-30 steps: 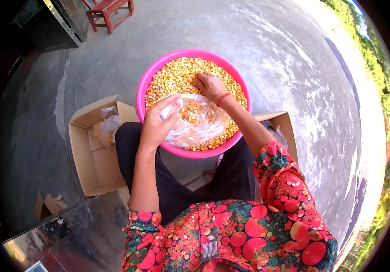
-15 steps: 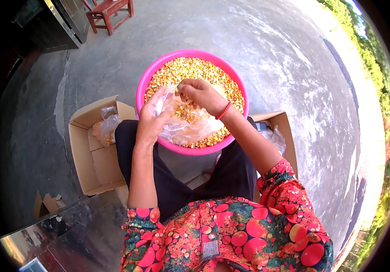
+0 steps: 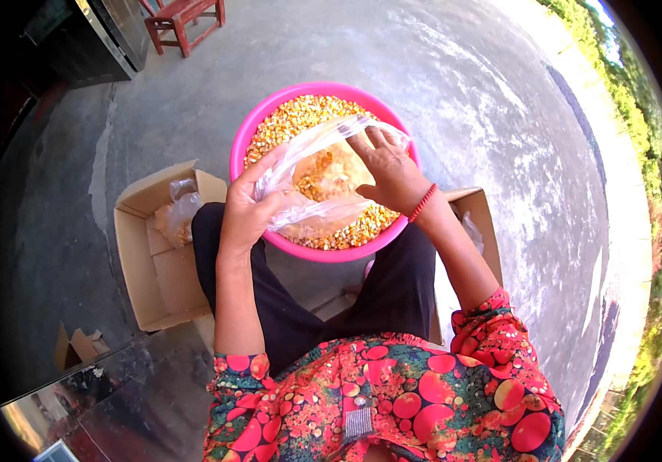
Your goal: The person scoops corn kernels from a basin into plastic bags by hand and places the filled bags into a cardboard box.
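Note:
A pink basin (image 3: 319, 254) full of yellow and orange corn kernels (image 3: 289, 119) sits in front of my knees. Over the kernels, a clear plastic bag (image 3: 319, 212) is spread with its mouth wide, and some kernels show inside. My left hand (image 3: 245, 209) grips the near left side of the bag between thumb and fingers. At the bag's right side, my right hand (image 3: 394, 171) has its fingers stretched apart; the fingertips touch the far rim and the plastic partly covers them. No kernels show in the right hand.
A cardboard box (image 3: 181, 285) on my left holds a plastic bag (image 3: 181, 215) with some contents. Another box (image 3: 483, 219) stands by my right knee, partly behind my arm. A red wooden chair (image 3: 185, 21) is at the far left on the concrete floor (image 3: 500, 138).
My right hand has gone from closed fingers over the bag to spread fingers farther right at its rim. The bag's mouth is wider now. My left hand keeps its hold.

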Motion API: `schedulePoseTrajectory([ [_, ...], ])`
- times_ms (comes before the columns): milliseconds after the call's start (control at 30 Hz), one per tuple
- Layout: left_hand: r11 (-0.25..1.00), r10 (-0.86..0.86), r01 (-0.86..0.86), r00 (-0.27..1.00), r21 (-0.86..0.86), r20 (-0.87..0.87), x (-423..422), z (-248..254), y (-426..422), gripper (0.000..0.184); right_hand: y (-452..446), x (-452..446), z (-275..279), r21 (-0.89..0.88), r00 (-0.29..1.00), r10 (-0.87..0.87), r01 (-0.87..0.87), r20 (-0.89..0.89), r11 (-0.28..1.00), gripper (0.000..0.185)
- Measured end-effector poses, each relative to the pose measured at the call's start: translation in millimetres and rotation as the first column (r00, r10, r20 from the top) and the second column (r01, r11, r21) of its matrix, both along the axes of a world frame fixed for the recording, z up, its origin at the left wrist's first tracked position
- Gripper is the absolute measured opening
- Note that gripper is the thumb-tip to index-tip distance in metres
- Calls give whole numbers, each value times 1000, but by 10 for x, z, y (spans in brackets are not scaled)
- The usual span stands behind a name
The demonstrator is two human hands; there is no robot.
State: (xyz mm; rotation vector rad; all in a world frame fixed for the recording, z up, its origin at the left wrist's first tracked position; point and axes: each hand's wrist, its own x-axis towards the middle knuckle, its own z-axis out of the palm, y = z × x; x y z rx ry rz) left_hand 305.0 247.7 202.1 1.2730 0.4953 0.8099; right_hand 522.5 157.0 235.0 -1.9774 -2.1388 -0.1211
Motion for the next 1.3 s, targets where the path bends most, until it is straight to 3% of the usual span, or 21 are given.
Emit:
schedulePoseTrajectory([
  [33, 1000, -2, 2, 1000, -5, -2, 10, -103, 34, 57, -17, 17, -21, -5, 1000, -2, 2, -2, 1000, 85],
  [100, 913, 295, -172, 904, 371, -308, 80, -293, 89, 53, -62, 48, -69, -164, 996, 59, -70, -71, 984, 84],
  [167, 856, 421, -256, 850, 450, -317, 132, -294, 59, 44, -67, 24, -60, -236, 997, 35, -52, -74, 970, 78],
  [233, 592, 679, -326, 694, 737, -238, 135, -279, 58, 35, -71, -4, -7, -305, 984, 2, -57, -178, 951, 70],
  [267, 596, 678, -323, 693, 735, -245, 113, -265, 43, 35, -44, 43, -78, -204, 971, 75, -123, -228, 971, 48],
  [300, 698, 639, -312, 677, 644, -365, 86, -207, 39, 32, -3, 61, -39, -207, 970, 74, -123, -230, 971, 48],
  [367, 785, 582, -304, 658, 539, -477, 49, -233, 78, 28, 103, 81, 83, -17, 761, 67, -102, -646, 995, 24],
  [433, 976, 218, -212, 916, 55, -338, 37, -378, 141, 29, 330, 319, -169, 199, 595, 105, 94, -797, 976, 13],
  [467, 976, 218, -212, 916, 54, -338, 48, -354, 121, 29, 424, 496, -272, 157, 581, 17, 192, -813, 969, 14],
  [533, 951, 76, -75, 997, -299, -8, 81, -233, 59, 25, 552, 760, -484, 118, 560, -64, 282, -826, 952, 14],
  [633, 935, 146, -135, 989, -328, 8, 140, -73, -29, 21, 633, 998, -911, 24, 852, -224, 267, -473, 963, 26],
  [800, 968, 78, -89, 995, -235, -56, 25, -248, 88, 25, 540, 787, -1086, -72, 970, -194, 186, -145, 980, 46],
  [900, 978, 69, -89, 991, -186, -112, 17, -246, 105, 28, 572, 832, -1241, -171, 951, -252, 223, -179, 960, 46],
  [967, 980, 70, -93, 988, -176, -137, 56, -192, 68, 28, 542, 785, -1250, -125, 931, -134, 96, -340, 987, 37],
  [1000, 973, 156, -165, 985, -160, -67, 134, -130, 2, 24, 541, 709, -1270, -196, 278, -233, 155, -932, 968, 32],
  [1033, 960, 241, -238, 971, -149, 4, 176, -98, -33, 19, 544, 669, -1281, -285, -594, -156, 131, -789, 949, 29],
  [1067, 960, 243, -239, 970, -149, 5, 170, -131, -22, 19, 580, 692, -1289, -285, -594, -156, 129, -789, 950, 29],
  [1133, 908, 365, -271, 886, 321, -285, 151, -238, 1, 22, 697, 805, -1311, -326, -470, -192, 223, -862, 919, 28],
  [1167, 908, 365, -271, 886, 321, -285, 147, -262, 2, 22, 720, 890, -1301, -326, -470, -192, 222, -861, 919, 28],
  [1233, 969, 221, -188, 947, 159, -232, 143, -289, 6, 23, 720, 939, -1117, -192, -92, -173, 284, -981, 939, 22],
  [1300, 964, 242, -209, 945, 162, -221, 148, -313, 22, 21, 725, 840, -696, -182, -160, -130, 378, -979, 908, 18],
])
